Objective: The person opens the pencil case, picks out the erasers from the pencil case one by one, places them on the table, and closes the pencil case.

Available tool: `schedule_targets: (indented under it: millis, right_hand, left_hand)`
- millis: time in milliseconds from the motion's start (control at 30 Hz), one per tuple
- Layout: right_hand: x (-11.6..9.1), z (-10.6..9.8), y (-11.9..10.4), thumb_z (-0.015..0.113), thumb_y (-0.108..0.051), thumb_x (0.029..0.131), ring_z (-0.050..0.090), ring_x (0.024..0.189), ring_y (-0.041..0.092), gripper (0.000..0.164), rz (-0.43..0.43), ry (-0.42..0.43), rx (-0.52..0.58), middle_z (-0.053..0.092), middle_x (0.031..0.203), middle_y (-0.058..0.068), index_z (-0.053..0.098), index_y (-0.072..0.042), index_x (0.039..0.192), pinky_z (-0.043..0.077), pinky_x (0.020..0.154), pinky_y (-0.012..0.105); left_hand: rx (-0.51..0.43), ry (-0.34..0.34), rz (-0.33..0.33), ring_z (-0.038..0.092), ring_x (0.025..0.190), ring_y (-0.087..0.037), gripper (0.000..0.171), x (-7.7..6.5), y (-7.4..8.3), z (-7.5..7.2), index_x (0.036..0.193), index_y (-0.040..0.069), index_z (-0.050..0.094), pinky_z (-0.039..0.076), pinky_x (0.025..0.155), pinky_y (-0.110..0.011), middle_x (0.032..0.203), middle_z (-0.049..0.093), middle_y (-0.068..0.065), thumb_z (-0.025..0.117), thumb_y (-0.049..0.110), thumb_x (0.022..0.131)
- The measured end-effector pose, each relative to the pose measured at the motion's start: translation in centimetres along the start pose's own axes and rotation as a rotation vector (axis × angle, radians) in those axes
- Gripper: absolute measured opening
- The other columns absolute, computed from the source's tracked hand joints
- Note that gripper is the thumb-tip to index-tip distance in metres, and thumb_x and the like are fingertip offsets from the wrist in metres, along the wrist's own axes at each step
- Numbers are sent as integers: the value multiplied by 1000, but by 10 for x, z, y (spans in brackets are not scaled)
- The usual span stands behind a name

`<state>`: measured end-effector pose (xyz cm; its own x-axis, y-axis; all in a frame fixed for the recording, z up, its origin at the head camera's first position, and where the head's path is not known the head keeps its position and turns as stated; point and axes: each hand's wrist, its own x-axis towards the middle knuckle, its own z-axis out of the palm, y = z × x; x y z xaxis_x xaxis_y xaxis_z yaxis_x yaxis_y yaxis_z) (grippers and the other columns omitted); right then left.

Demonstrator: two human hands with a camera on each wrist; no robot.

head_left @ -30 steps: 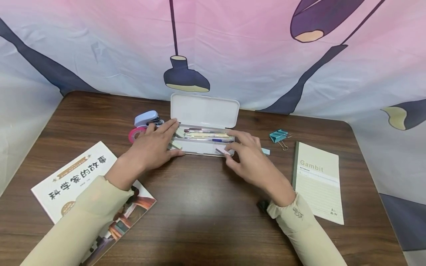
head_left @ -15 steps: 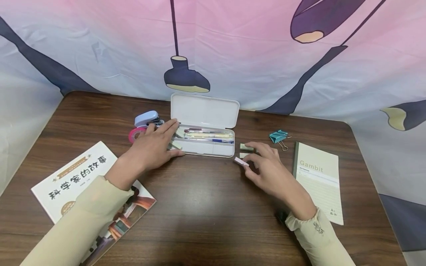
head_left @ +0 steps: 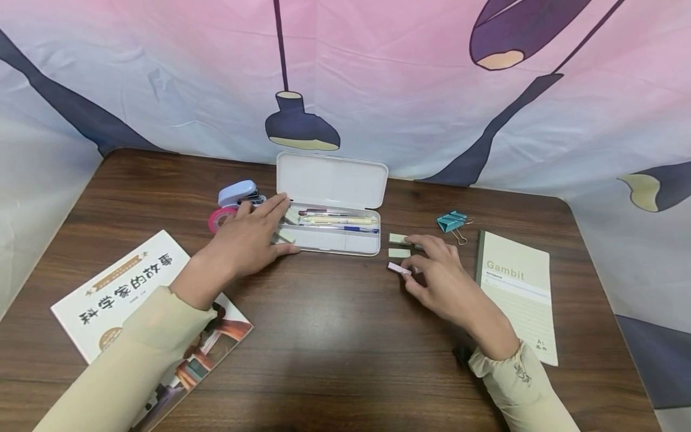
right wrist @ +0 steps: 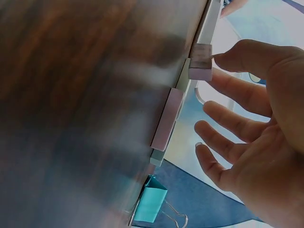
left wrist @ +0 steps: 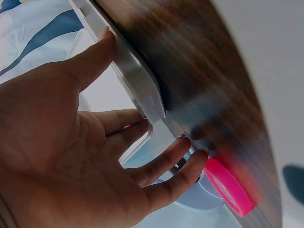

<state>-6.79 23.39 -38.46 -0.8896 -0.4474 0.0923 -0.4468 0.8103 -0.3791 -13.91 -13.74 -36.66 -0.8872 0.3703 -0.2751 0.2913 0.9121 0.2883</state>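
Note:
My right hand (head_left: 450,285) pinches a small lilac block (head_left: 399,268), possibly an eraser, between thumb and index finger, close to the tabletop. Two pale green blocks (head_left: 399,253) lie just beyond it. In the right wrist view another pink block (right wrist: 167,118) lies on the table beside the spread fingers. My left hand (head_left: 245,237) rests over the left end of a white pencil case (head_left: 332,180), fingers fairly straight, thumb against its front wall. The lid stands up, and several pens (head_left: 337,219) lie inside. A pale green block (head_left: 285,236) shows under the left hand.
Left of the case are a blue stapler (head_left: 237,192) and a pink tape roll (head_left: 217,219). A book (head_left: 129,282) lies under the left forearm. Teal binder clips (head_left: 452,221) and a notebook (head_left: 515,300) are at the right. A printed cloth (head_left: 378,90) hangs behind the table.
My right hand has lifted the lilac block out of the pencil case's front right compartment and carried it right and nearer, beside the green blocks. The left hand stays put.

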Motion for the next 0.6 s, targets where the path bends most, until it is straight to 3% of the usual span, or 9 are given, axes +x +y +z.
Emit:
schedule_targets:
  millis: [367, 600]
  right_hand:
    - [-1, 1, 2, 82, -6, 101, 59, 148, 44, 10, -12, 1, -47, 67, 157, 20, 86, -6, 110, 46, 114, 66]
    - [-2, 2, 0, 82, -7, 101, 58, 149, 44, 11, -1, 0, -64, 67, 157, 20, 86, -6, 111, 46, 113, 66]
  left_hand:
    - [-13, 52, 22, 43, 156, -60, 105, 15, -25, 26, 183, 18, 29, 42, 121, -86, 193, 27, -7, 72, 72, 105]
    - [-4, 61, 32, 44, 154, -60, 105, 17, -28, 28, 183, 16, 29, 43, 119, -86, 192, 29, -8, 72, 71, 104]
